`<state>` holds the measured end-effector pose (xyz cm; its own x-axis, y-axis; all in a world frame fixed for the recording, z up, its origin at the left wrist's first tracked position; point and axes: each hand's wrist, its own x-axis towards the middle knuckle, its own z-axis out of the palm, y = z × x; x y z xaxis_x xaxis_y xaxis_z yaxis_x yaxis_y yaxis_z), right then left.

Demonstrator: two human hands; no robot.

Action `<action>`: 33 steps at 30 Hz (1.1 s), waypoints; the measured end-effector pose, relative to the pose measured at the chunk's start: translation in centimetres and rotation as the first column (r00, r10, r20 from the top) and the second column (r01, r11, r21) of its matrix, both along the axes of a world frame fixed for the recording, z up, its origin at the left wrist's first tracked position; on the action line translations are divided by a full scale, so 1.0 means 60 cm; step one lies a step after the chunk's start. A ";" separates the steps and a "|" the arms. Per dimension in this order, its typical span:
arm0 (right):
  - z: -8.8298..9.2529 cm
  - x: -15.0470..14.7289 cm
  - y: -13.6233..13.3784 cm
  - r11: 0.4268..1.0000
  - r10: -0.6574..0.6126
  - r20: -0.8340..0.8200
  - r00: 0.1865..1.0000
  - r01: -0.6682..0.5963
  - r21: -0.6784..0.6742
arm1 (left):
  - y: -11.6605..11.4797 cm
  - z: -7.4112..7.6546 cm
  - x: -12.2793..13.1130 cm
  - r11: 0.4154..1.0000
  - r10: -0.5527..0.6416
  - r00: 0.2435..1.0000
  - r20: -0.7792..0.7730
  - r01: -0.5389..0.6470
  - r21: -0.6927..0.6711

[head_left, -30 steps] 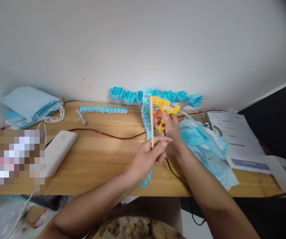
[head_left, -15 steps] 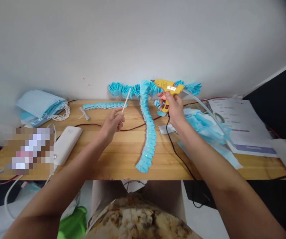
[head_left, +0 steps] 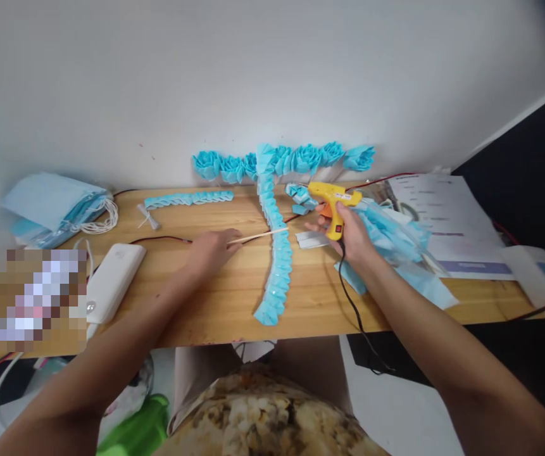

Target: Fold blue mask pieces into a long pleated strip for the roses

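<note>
My left hand (head_left: pixel 211 254) is closed on a thin pale wooden stick (head_left: pixel 257 236), which points right and crosses the long pleated blue strip (head_left: pixel 280 259). That strip runs from the wall down to near the table's front edge. My right hand (head_left: pixel 348 231) grips a yellow hot glue gun (head_left: pixel 333 193), its nozzle aimed left and its black cord hanging down. Beneath the nozzle lies a small crumpled blue piece (head_left: pixel 299 192). Along the wall stands a row of blue flowers (head_left: pixel 307 158), partly covered by the strip's top end.
A shorter pleated strip (head_left: pixel 189 199) and a small white bundle (head_left: pixel 149 217) lie left. Further left are folded blue sheets (head_left: pixel 54 206) and a white power bank (head_left: pixel 118 278). Blue scraps (head_left: pixel 390 234) and a printed sheet (head_left: pixel 452 228) lie right. A thin dark-red cable crosses the table.
The stick has swung from upright to nearly level, now reaching over the long strip. My right hand has lowered the glue gun away from the flowers. The whole view has shifted slightly.
</note>
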<state>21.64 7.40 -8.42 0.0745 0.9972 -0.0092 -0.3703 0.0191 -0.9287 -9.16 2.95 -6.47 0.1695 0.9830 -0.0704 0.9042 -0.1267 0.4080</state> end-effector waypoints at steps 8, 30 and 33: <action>-0.020 0.027 0.005 0.994 0.108 0.069 0.992 -0.110 0.029 | 0.001 -0.007 -0.001 1.000 -0.023 0.997 -0.078 0.023 0.003; 0.210 0.120 -0.130 0.888 -0.438 -0.009 0.899 0.435 0.151 | 0.114 0.037 0.293 0.937 -0.198 0.540 0.818 0.350 -0.005; 0.156 0.146 -0.198 0.792 -0.598 -0.059 0.799 0.601 0.109 | 0.151 0.009 0.358 0.952 -0.218 0.581 0.784 0.302 0.041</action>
<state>30.40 -4.48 0.95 0.6590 0.7461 0.0947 -0.2674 0.3502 -0.8977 12.33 11.98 -5.96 0.4488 0.8841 0.1299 0.1782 -0.2310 0.9565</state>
